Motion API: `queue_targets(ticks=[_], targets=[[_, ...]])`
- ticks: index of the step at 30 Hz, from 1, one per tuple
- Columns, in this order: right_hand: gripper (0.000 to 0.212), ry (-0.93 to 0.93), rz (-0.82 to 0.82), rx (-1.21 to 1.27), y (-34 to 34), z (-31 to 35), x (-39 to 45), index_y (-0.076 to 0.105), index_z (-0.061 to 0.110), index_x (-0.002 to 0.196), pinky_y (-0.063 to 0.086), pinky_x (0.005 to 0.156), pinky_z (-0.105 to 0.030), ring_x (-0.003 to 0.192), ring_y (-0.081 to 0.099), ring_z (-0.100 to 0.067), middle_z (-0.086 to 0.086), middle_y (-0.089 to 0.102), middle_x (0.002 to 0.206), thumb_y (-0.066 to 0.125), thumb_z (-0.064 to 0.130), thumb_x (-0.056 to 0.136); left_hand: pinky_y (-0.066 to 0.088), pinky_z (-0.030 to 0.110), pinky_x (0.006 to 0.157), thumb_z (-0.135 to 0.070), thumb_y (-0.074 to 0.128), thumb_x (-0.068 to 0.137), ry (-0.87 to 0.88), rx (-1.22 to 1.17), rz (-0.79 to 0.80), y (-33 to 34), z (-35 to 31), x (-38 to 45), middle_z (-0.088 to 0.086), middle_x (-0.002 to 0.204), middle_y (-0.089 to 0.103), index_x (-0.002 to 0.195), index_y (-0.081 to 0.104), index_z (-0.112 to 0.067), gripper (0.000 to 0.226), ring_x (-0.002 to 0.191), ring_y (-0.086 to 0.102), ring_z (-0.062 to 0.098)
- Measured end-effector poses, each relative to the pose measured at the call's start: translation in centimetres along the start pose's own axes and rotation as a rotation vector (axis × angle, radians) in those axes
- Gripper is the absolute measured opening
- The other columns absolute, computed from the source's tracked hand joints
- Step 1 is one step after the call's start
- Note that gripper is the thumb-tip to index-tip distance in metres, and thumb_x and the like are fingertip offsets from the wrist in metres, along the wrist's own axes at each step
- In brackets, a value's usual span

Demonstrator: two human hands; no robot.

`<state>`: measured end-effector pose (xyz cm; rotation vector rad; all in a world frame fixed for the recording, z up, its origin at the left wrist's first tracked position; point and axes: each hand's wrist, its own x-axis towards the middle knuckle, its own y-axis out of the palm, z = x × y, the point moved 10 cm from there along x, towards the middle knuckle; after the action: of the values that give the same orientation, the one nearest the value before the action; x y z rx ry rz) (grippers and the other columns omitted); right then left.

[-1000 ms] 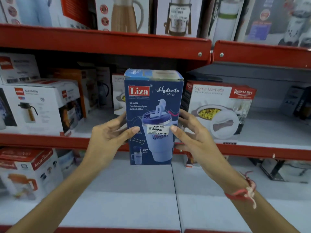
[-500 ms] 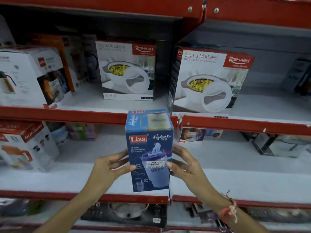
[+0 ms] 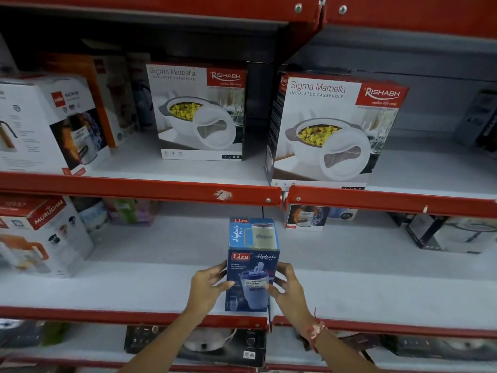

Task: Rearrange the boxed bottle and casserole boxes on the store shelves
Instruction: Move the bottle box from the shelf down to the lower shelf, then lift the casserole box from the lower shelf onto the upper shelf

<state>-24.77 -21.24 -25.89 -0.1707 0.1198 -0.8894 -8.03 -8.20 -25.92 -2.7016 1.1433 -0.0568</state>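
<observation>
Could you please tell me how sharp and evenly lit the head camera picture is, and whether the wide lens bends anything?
Head view: the blue box and both casserole boxes read sharply at centre; the edges smear, notably the bottom shelf; the red shelf rails bow from lens distortion; lighting is soft, dark under the top shelf.

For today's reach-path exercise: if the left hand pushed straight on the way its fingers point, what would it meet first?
The left hand already touches the blue bottle box, so it meets that box first.
</observation>
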Motion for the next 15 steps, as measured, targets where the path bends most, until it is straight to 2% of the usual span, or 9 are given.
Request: queue_targets(ticks=[3, 7, 11, 13, 15], targets=[[0.048, 0.008, 0.008, -0.023, 0.1, -0.5, 0.4, 0.043, 0.022, 0.121, 0.053, 0.074, -0.008, 0.12, 0.06, -0.024, 0.005, 0.057, 0.125, 0.071, 0.005, 0.086, 0.055, 0.018, 0.076, 0.007, 0.072, 0.072, -0.018, 0.005, -0.02, -0.1, 0.8, 0.2, 0.019, 0.123, 0.063, 0.123, 0.057, 0.001, 0.053, 0.105, 0.063, 0.024], [0.051, 0.011, 0.03, -0.014, 0.0, -0.5, 0.7, 0.043, 0.022, 0.122, 0.054, 0.072, -0.005, 0.116, 0.061, -0.024, 0.004, 0.057, 0.124, 0.072, 0.003, 0.084, 0.057, 0.014, 0.067, 0.006, 0.075, 0.07, -0.005, 0.007, 0.021, -0.3, 1.0, 0.4, 0.013, 0.119, 0.065, 0.12, 0.059, 0.0, 0.053, 0.106, 0.064, 0.029], [0.061, 0.01, 0.106, -0.098, -0.7, 0.5, 0.8, 0.039, 0.029, 0.122, 0.056, 0.066, -0.01, 0.099, 0.067, -0.016, 0.007, 0.058, 0.116, 0.066, -0.01, 0.085, 0.058, 0.019, 0.073, -0.003, 0.08, 0.068, -0.001, 0.134, 0.161, -0.5, -0.3, 0.2, -0.004, 0.113, 0.065, 0.118, 0.057, -0.016, 0.057, 0.108, 0.064, 0.028], [0.066, 0.0, 0.152, -0.164, -1.4, 1.8, 0.9, 0.04, 0.03, 0.123, 0.055, 0.064, -0.011, 0.097, 0.067, -0.015, 0.004, 0.058, 0.117, 0.058, -0.019, 0.083, 0.057, 0.022, 0.076, -0.006, 0.08, 0.068, -0.007, 0.259, 0.252, -1.0, -1.6, 0.3, 0.003, 0.121, 0.064, 0.126, 0.054, -0.012, 0.064, 0.105, 0.065, 0.024], [0.066, -0.051, 0.149, -0.253, -2.6, 3.9, 1.2, 0.047, 0.027, 0.127, 0.055, 0.069, -0.01, 0.105, 0.067, -0.023, 0.0, 0.061, 0.119, 0.053, -0.021, 0.082, 0.055, 0.019, 0.075, -0.011, 0.08, 0.07, 0.002, 0.39, 0.322, -1.7, -4.1, 0.3, 0.006, 0.122, 0.063, 0.129, 0.052, -0.01, 0.065, 0.098, 0.065, 0.019]])
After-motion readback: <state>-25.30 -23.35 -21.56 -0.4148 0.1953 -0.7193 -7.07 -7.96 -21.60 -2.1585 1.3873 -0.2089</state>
